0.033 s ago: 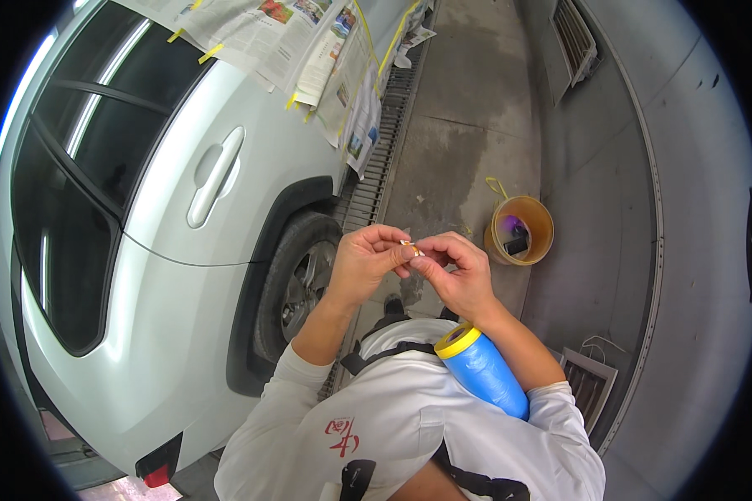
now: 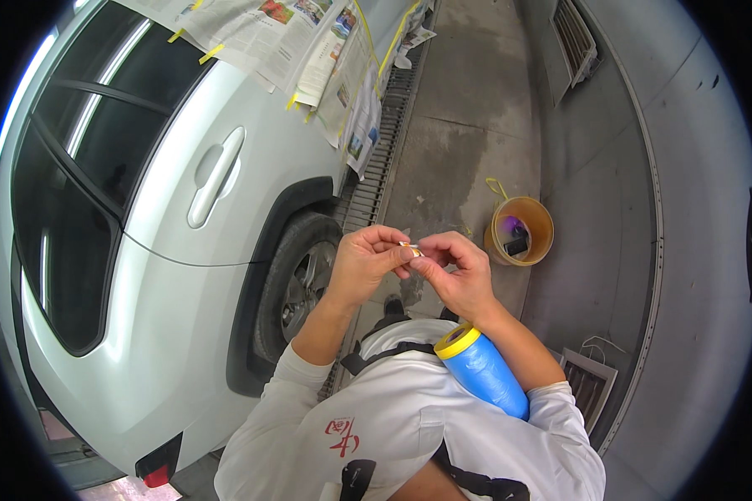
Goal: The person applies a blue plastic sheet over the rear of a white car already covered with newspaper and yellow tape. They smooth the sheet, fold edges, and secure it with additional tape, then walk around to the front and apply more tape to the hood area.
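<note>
My left hand (image 2: 373, 260) and my right hand (image 2: 454, 265) meet in front of my waist. Both pinch a small white-and-orange packet (image 2: 413, 249) between thumbs and fingertips. The fingers cover much of it, so its exact kind cannot be made out. A blue roll of masking film (image 2: 486, 374) with a yellow taped end is tucked between my right forearm and my body. To the left of my left hand are the rear wheel (image 2: 302, 284) and the pale side of a car (image 2: 194, 334).
Newspaper sheets (image 2: 267, 37) held by yellow tape cover part of the car. A yellow bucket (image 2: 543, 227) with items inside stands on the floor at the right, near a grey wall (image 2: 597, 184) with vents. A floor grate (image 2: 374, 188) runs beside the car.
</note>
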A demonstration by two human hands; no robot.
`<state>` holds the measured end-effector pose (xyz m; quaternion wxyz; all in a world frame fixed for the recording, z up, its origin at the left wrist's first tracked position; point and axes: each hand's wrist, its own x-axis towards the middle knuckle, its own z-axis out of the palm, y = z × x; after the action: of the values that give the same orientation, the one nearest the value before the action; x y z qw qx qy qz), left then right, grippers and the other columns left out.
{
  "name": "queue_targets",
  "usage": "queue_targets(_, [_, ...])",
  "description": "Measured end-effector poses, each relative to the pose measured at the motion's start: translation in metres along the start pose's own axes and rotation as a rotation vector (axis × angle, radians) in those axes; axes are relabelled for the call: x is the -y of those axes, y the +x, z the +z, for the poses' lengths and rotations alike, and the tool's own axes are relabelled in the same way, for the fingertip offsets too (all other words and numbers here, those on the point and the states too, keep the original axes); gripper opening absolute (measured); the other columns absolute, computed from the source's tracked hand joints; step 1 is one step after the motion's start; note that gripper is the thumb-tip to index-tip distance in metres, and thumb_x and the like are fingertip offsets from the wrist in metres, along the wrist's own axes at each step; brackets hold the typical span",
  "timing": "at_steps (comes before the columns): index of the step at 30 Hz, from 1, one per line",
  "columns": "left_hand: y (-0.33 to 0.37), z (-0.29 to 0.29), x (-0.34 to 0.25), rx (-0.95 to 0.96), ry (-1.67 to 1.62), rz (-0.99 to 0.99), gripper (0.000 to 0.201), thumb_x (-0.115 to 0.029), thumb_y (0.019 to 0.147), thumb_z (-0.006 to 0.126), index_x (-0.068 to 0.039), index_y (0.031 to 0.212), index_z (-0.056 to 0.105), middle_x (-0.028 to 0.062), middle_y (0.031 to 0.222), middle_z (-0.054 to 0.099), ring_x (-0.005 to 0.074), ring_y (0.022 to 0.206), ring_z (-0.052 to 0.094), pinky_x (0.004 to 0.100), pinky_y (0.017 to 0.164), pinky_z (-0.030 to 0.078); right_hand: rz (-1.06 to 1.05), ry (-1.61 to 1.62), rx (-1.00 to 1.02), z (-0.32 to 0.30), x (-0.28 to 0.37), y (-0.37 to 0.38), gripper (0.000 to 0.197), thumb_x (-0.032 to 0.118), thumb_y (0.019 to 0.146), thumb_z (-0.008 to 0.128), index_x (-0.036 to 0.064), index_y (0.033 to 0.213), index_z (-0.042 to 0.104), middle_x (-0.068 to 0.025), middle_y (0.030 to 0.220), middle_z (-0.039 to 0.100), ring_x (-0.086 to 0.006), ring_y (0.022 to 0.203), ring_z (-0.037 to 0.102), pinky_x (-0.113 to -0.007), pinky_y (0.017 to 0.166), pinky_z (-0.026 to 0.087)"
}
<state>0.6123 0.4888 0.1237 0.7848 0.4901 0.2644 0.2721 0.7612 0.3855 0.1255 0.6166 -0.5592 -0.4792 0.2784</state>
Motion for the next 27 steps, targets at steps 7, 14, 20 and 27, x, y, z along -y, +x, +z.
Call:
queue_targets(7, [-0.002, -0.005, 0.000, 0.020, 0.025, -0.024, 0.018, -0.004, 0.087, 0.070, 0.005, 0.103, 0.066, 0.0115, 0.088, 0.070, 0.0156, 0.076, 0.069, 0.0260, 0.065, 0.058, -0.041, 0.029, 0.023, -0.001, -0.001, 0.003, 0.011, 0.006, 0.085, 0.072, 0.0002, 0.093, 0.068, -0.0061, 0.084, 0.065, -0.0092, 0.069, 0.060, -0.022, 0.060, 0.049])
queue_targets(14, [-0.014, 0.013, -0.012, -0.098, 0.636, 0.153, 0.021, -0.003, 0.086, 0.069, 0.001, 0.107, 0.069, 0.0086, 0.093, 0.072, 0.0119, 0.080, 0.068, 0.0259, 0.072, 0.055, 0.119, 0.022, 0.007, 0.003, -0.008, 0.004, 0.006, 0.005, 0.087, 0.067, 0.0000, 0.089, 0.067, -0.0035, 0.079, 0.062, -0.0071, 0.064, 0.057, -0.021, 0.055, 0.045])
queue_targets(20, [-0.006, 0.015, -0.011, -0.064, 1.077, 0.867, 0.026, -0.004, 0.071, 0.078, -0.004, 0.096, 0.070, 0.0082, 0.088, 0.070, 0.0252, 0.079, 0.066, 0.0309, 0.071, 0.054, 0.655, 0.722, 0.257, -0.008, -0.016, 0.007, 0.013, 0.012, 0.093, 0.062, 0.0005, 0.089, 0.065, -0.0025, 0.072, 0.062, -0.0073, 0.057, 0.056, -0.020, 0.050, 0.046])
queue_targets(27, [-0.002, 0.009, -0.002, 0.045, 1.020, 0.909, 0.021, -0.001, 0.079, 0.071, -0.002, 0.099, 0.066, 0.0106, 0.091, 0.068, 0.0269, 0.083, 0.066, 0.0332, 0.074, 0.054, 0.727, 0.792, 0.300, -0.010, -0.022, 0.004, 0.016, 0.014, 0.094, 0.062, -0.0010, 0.097, 0.067, -0.0058, 0.080, 0.067, -0.0079, 0.056, 0.056, -0.020, 0.049, 0.047])
